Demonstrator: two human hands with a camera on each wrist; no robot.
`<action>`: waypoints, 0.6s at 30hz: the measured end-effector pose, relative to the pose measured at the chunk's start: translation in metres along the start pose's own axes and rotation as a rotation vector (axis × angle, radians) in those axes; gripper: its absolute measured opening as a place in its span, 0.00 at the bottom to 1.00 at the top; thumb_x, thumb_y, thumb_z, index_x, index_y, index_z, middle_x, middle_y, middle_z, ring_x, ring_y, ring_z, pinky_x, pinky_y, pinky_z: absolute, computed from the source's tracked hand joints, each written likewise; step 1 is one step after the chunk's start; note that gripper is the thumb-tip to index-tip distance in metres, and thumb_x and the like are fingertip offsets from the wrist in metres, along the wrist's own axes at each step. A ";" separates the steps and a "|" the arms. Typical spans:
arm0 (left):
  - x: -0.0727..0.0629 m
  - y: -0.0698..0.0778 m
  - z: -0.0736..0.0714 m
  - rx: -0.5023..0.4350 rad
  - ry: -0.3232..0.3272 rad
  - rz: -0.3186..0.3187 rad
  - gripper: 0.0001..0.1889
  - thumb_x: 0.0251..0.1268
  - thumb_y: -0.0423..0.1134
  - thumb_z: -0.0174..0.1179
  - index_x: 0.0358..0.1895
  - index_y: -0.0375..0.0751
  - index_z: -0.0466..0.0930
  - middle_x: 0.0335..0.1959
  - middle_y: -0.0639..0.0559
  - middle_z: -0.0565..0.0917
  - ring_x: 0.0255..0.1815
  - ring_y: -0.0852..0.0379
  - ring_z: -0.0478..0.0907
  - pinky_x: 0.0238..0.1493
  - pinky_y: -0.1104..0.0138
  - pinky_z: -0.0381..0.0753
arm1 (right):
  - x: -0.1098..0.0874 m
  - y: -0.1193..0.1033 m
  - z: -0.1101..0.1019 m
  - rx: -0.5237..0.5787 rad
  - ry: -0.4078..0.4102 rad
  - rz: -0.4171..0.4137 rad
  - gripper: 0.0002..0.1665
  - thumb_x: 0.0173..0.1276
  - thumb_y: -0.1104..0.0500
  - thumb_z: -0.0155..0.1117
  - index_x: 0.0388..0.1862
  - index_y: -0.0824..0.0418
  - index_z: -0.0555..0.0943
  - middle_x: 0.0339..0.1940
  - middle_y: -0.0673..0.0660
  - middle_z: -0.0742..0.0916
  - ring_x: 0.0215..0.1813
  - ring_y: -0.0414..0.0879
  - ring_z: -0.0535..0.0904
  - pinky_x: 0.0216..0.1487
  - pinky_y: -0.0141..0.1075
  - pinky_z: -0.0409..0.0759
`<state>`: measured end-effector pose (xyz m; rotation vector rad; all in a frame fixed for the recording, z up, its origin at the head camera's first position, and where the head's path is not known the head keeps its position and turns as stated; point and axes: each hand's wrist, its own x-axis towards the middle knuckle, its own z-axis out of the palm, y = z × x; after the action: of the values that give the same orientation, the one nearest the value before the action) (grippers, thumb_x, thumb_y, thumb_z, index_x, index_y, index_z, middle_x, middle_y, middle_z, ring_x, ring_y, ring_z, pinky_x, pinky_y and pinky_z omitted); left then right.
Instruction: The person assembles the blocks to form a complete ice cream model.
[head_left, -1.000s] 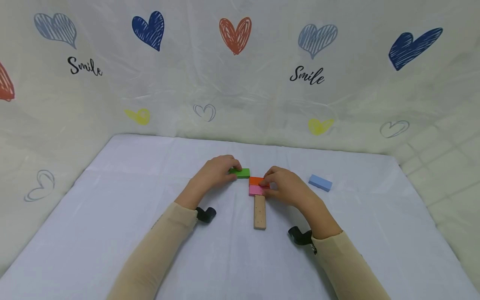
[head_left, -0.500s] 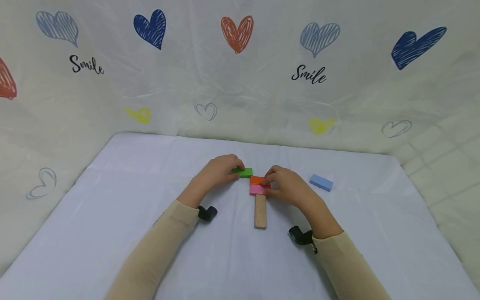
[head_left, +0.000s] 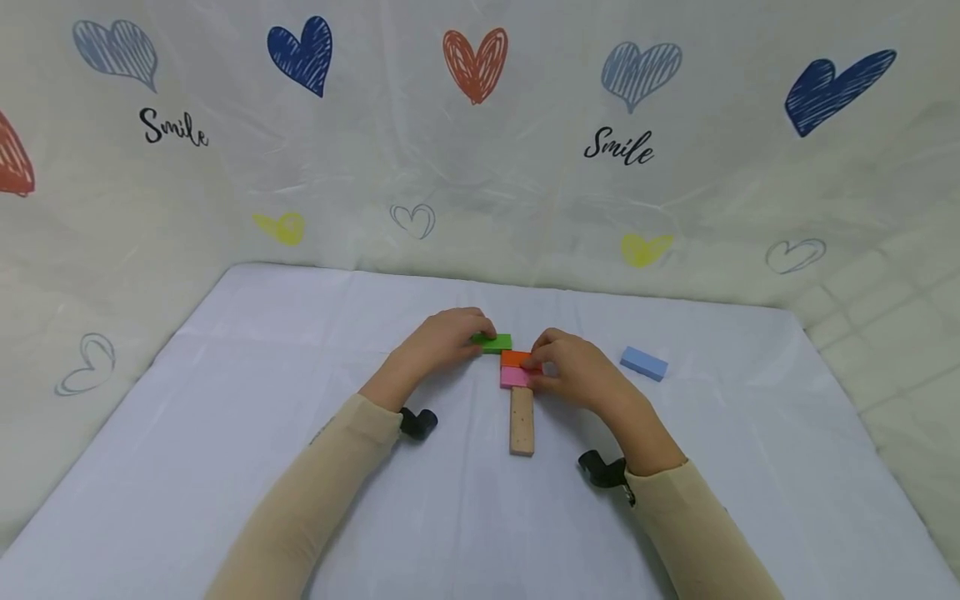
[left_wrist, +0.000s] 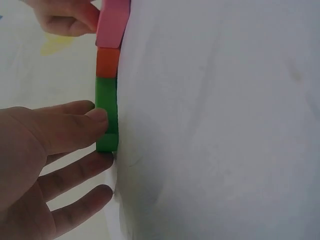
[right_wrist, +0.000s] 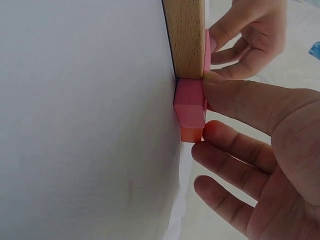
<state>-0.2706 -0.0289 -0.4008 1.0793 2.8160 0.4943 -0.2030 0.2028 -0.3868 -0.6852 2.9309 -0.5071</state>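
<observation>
In the head view, my left hand (head_left: pixel 444 340) pinches a flat green block (head_left: pixel 502 343) between thumb and fingers. The green block lies just behind an orange block (head_left: pixel 512 358), shifted left so that only part of it overlaps. A pink block (head_left: pixel 513 377) lies against the orange one on the near side. My right hand (head_left: pixel 576 371) holds these two at their right ends, thumb on the pink block (right_wrist: pixel 190 102) and fingertips at the orange block (right_wrist: pixel 191 134). Below them a plain wooden block (head_left: pixel 522 422) points toward me, its far end touching the pink block.
A light blue block (head_left: pixel 643 363) lies apart on the right, beyond the right hand. White cloth (head_left: pixel 450 517) covers the table, and a curtain printed with hearts hangs behind its far edge. Black cameras (head_left: pixel 418 423) sit on both wrists.
My left hand has slid the green block a little to the right, along the far side of the orange block. The right hand stays in place on the orange and pink blocks.
</observation>
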 end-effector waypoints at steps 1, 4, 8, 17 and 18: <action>0.001 0.000 0.000 0.004 -0.002 0.003 0.14 0.67 0.34 0.64 0.55 0.47 0.83 0.52 0.55 0.82 0.55 0.56 0.78 0.62 0.62 0.77 | 0.000 0.000 0.000 0.000 0.001 -0.002 0.14 0.61 0.55 0.76 0.46 0.55 0.90 0.46 0.51 0.83 0.49 0.49 0.79 0.53 0.44 0.81; 0.004 0.000 0.002 0.017 -0.010 0.009 0.14 0.68 0.35 0.64 0.55 0.48 0.83 0.53 0.56 0.82 0.55 0.57 0.78 0.62 0.62 0.76 | -0.001 0.000 -0.001 -0.002 0.004 -0.006 0.14 0.61 0.55 0.76 0.46 0.55 0.90 0.45 0.51 0.83 0.48 0.50 0.80 0.52 0.44 0.81; 0.007 0.001 0.003 0.018 -0.016 0.020 0.14 0.68 0.36 0.64 0.55 0.48 0.84 0.53 0.56 0.82 0.56 0.57 0.78 0.62 0.62 0.76 | -0.001 0.000 -0.002 0.002 -0.004 0.004 0.14 0.61 0.55 0.76 0.47 0.55 0.90 0.45 0.51 0.83 0.49 0.49 0.79 0.53 0.43 0.81; 0.011 0.005 0.004 0.026 -0.035 0.038 0.15 0.68 0.35 0.63 0.57 0.49 0.84 0.54 0.56 0.82 0.57 0.58 0.78 0.62 0.64 0.76 | 0.000 -0.001 -0.003 0.016 -0.012 0.010 0.15 0.62 0.55 0.75 0.47 0.54 0.90 0.46 0.51 0.83 0.49 0.48 0.79 0.52 0.43 0.82; 0.011 0.005 0.004 0.030 -0.038 0.040 0.15 0.69 0.34 0.63 0.57 0.49 0.84 0.54 0.56 0.82 0.58 0.58 0.78 0.62 0.64 0.76 | -0.001 -0.001 -0.003 0.016 -0.011 0.008 0.15 0.62 0.55 0.75 0.47 0.54 0.90 0.46 0.51 0.83 0.49 0.49 0.79 0.52 0.43 0.82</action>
<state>-0.2750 -0.0167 -0.4023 1.1399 2.7826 0.4321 -0.2027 0.2034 -0.3841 -0.6719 2.9150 -0.5237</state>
